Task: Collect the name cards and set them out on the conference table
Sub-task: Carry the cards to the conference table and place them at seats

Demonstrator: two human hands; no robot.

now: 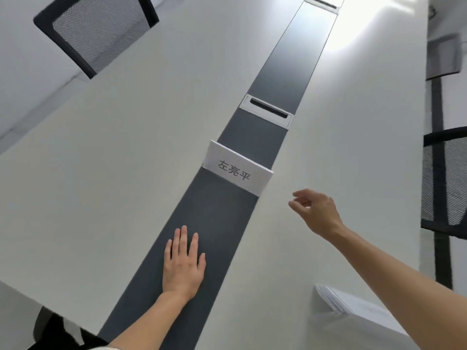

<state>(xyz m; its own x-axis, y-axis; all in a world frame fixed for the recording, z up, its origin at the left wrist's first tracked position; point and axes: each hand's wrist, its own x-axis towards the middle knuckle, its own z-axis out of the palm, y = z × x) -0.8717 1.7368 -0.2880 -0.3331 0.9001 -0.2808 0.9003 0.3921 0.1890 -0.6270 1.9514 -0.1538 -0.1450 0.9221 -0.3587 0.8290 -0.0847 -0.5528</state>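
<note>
A white name card (237, 168) with dark printed characters stands upright across the dark centre strip (217, 213) of the long white conference table (113, 173). My left hand (183, 261) lies flat, palm down, on the strip just in front of the card. My right hand (316, 210) hovers above the white tabletop to the right of the card, fingers loosely curled and apart, holding nothing. A stack of white name cards (353, 306) lies at the lower right, partly hidden under my right forearm.
Two silver cable-port lids (266, 109) (322, 3) sit in the strip beyond the card. A black mesh chair (96, 29) stands at the far left and another mesh chair (444, 183) at the right table edge. Strong glare lights the far right tabletop.
</note>
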